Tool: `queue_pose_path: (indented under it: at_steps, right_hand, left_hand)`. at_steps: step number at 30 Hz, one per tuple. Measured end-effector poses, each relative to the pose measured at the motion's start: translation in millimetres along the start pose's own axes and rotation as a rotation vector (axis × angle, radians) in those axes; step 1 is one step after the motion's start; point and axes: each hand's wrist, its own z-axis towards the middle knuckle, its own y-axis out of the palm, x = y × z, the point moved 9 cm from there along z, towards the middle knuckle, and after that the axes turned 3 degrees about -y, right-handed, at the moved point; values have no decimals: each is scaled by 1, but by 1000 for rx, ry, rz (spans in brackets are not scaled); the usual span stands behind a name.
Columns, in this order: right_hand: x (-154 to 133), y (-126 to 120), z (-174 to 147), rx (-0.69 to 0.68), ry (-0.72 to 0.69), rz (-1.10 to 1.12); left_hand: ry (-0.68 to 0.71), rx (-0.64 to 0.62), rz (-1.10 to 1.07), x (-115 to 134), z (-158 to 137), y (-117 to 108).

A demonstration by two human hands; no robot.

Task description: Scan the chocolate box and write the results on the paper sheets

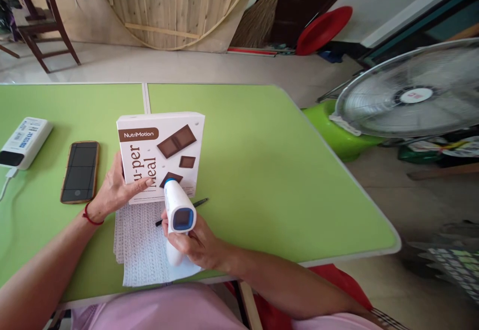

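Note:
My left hand (119,186) grips the left side of a white NutriMotion box (142,158), its thumb across the front and the other fingers hidden behind. The box stands tilted up over the green table, its chocolate pictures facing me. Wrapped round the handle of a white and blue infrared thermometer (177,202) is my right hand (198,242). The thermometer's front end points at the box's lower front; I cannot tell whether they touch. Its small screen faces me and looks dark. Beneath both lie patterned paper sheets (140,250) and a black pen (201,202), partly covered.
A phone (80,172) lies left of my left hand, with a white power bank (28,140) and cable beyond it. The green table (280,170) ends at a slanted right edge. A large fan (413,95) stands past that edge. A wooden chair (43,30) is at the far left.

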Motion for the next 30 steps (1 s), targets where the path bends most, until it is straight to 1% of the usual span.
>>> queue_pose_path:
  at_steps: [4,9,16,22,30]
  right_hand:
    - [1,-3,0,40,15,78]
    - [1,-5,2,36,63,53]
    - [6,-4,3,66,109,141]
    - [3,-5,3,70,82,145]
    - [4,-5,5,97,107,189]
  left_hand:
    - [8,-24,-32,3,0,3]
    - [14,-38,-100,5,1,5]
    - [31,-22,-55,8,2,3]
    - [21,-33,-66,7,2,4]
    - [32,-16,-43,8,2,3]
